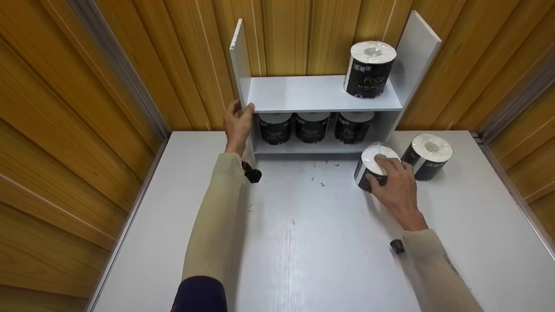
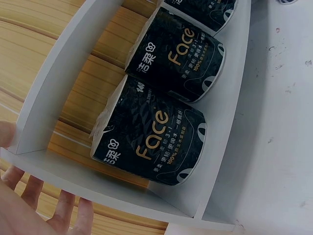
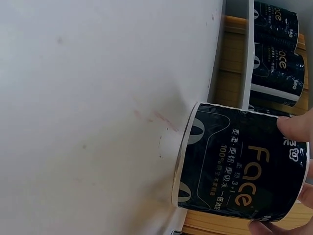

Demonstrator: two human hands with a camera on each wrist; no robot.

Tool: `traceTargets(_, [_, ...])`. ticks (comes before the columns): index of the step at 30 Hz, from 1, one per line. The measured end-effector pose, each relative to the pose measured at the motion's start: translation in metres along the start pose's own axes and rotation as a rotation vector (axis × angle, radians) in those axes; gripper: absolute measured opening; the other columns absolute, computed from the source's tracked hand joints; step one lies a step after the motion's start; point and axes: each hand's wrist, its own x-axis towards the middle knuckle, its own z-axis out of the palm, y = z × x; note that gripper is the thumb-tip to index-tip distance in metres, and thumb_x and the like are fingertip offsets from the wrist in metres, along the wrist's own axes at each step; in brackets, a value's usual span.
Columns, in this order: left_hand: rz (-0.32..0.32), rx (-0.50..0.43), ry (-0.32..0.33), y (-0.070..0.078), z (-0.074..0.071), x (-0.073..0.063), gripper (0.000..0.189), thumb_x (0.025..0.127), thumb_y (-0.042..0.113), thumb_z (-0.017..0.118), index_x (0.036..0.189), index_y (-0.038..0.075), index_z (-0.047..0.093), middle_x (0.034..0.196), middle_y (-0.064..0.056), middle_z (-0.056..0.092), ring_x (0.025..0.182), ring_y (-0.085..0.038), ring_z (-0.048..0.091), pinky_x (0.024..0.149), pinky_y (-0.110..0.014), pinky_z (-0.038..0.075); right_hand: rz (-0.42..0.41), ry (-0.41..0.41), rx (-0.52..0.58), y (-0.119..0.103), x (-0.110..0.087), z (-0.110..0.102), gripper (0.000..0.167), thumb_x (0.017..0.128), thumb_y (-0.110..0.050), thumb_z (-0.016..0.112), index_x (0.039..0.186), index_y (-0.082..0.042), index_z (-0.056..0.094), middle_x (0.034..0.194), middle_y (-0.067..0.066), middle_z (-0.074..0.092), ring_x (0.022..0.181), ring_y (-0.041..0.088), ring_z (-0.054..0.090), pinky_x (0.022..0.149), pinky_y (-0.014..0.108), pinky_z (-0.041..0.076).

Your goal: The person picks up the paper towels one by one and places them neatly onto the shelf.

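My left hand (image 1: pixel 238 125) grips the left side panel of a white two-tier shelf (image 1: pixel 299 93), thumb in front and fingers behind it. On the right, a black-and-white toilet roll (image 3: pixel 234 161) is held by my right hand (image 1: pixel 396 188), its thumb on the near side and fingers over the top. That roll stands near the shelf's front right corner. Three wrapped rolls (image 1: pixel 312 128) line the lower tier; the left wrist view shows their "Face" labels. One more roll (image 1: pixel 370 71) stands upright at the right end of the upper tier.
Another toilet roll (image 1: pixel 427 157) stands on the white table (image 1: pixel 303 242), just right of the held one. Small dark specks (image 1: pixel 322 184) lie before the shelf. Wood-look panels (image 1: pixel 286 39) rise behind and at both sides.
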Motion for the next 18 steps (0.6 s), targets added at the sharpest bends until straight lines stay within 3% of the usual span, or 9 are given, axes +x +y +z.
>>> traceTargets(18, [-0.017,0.0,-0.005,0.0011,-0.0005,0.0,0.053,0.105,0.036,0.067,0.152,0.016,0.055,0.159,-0.008,0.05,0.147,-0.024,0.045,0.122,-0.044,0.04,-0.038,0.027,-0.005,0.0028,0.0023,0.0006,0.048,0.081,-0.019,0.09,0.124,-0.004,0.073,0.121,0.023,0.072,0.11,0.055,0.056,0.101,0.058,0.041])
